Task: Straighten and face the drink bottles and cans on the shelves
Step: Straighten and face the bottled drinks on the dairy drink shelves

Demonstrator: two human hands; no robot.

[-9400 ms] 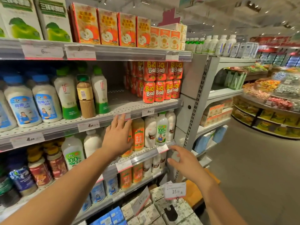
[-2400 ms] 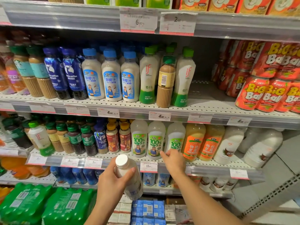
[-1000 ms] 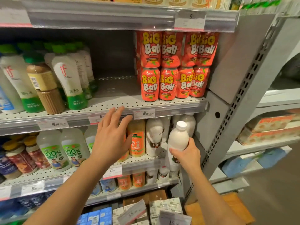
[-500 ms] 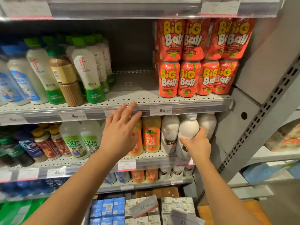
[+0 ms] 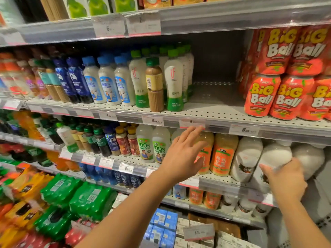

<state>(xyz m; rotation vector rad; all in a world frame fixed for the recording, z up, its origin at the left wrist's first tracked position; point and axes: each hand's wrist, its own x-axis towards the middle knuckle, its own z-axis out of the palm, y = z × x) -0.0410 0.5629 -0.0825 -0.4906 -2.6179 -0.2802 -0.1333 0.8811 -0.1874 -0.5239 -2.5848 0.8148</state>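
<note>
Two hands are working the middle shelf (image 5: 222, 183), and we are looking at a change from a second ago: the white bottle (image 5: 272, 158) that the right hand (image 5: 284, 181) was carrying in the air is now standing in its row, between another white bottle (image 5: 246, 158) and a third at the shelf's end. We are keeping the right fingers curled round its lower body, so the seating is probably not finished. The left hand (image 5: 182, 156) is hovering with fingers spread and holding nothing, just in front of the orange bottles (image 5: 222, 158). Its tips are reaching up near the price rail (image 5: 192, 122), much as before. Farther up, a brown bottle (image 5: 155, 86) is standing among the green-capped ones, and a gap is lying open beside the red cans (image 5: 263, 95). We judge those are still waiting for facing.
</note>
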